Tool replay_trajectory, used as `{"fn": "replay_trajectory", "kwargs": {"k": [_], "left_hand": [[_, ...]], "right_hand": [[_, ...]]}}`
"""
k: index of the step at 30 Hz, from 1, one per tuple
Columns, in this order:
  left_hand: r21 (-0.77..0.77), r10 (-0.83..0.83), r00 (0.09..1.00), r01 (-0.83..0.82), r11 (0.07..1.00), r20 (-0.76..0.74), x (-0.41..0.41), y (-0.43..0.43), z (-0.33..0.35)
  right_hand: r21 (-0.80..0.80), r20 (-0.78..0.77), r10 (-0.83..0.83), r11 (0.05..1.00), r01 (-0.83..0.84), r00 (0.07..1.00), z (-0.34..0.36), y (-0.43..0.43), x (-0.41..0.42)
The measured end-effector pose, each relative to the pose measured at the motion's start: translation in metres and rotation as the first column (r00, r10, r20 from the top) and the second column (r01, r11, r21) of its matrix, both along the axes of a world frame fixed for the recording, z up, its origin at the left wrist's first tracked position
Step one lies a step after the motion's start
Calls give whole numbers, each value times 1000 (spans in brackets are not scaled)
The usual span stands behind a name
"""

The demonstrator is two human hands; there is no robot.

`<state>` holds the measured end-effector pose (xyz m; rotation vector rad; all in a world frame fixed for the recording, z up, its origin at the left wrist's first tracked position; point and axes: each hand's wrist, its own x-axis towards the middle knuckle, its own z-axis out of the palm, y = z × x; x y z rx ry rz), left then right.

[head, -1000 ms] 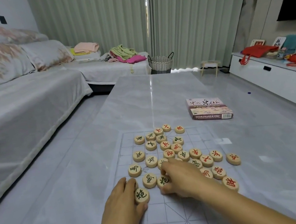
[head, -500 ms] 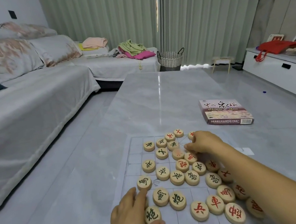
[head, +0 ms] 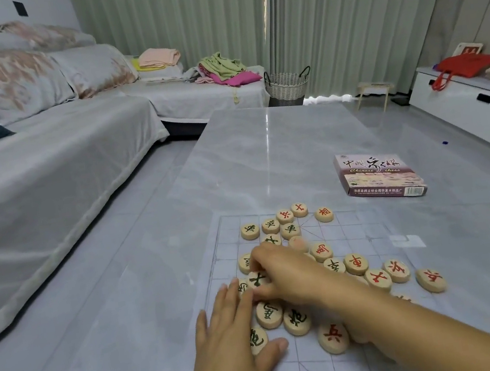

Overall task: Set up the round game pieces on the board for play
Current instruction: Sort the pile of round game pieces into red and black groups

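Several round wooden game pieces with red or black characters lie jumbled on a clear gridded board sheet on the grey table. My left hand rests at the board's near left edge, thumb and fingers closed around a black-marked piece. My right hand reaches across the pile to its left side. Its fingers and thumb pinch another black-marked piece. My right forearm hides some pieces beneath it.
The game's box lies on the table to the far right of the board. A covered sofa runs along the left. Beyond the table stand a wicker basket and a white cabinet.
My right hand has drawn back from the far right of the pile and crossed to its left side, closing on a black-marked piece. My left hand has stayed on its piece.
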<state>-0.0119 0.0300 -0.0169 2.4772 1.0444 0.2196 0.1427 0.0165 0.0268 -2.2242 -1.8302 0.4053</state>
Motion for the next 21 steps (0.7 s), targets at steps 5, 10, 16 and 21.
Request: {"fn": "replay_trajectory", "kwargs": {"k": [5,10,16,21], "left_hand": [[32,29,992,-26,999,-126,-3,1,2],[72,65,978,-52,996,-198,-4,-1,4],[-20,58,984,-62,998,-169,-5,1,4],[-61,57,991,-65,996,-118,-4,0,7]], "right_hand": [[-13,-52,-30,999,29,998,-8,-2,-7],[-80,92,-70,994,77,993,-6,3,-5],[25,-121,-201,978,206,972,-4,15,16],[1,92,-499,866,501,862,-4,33,78]]}}
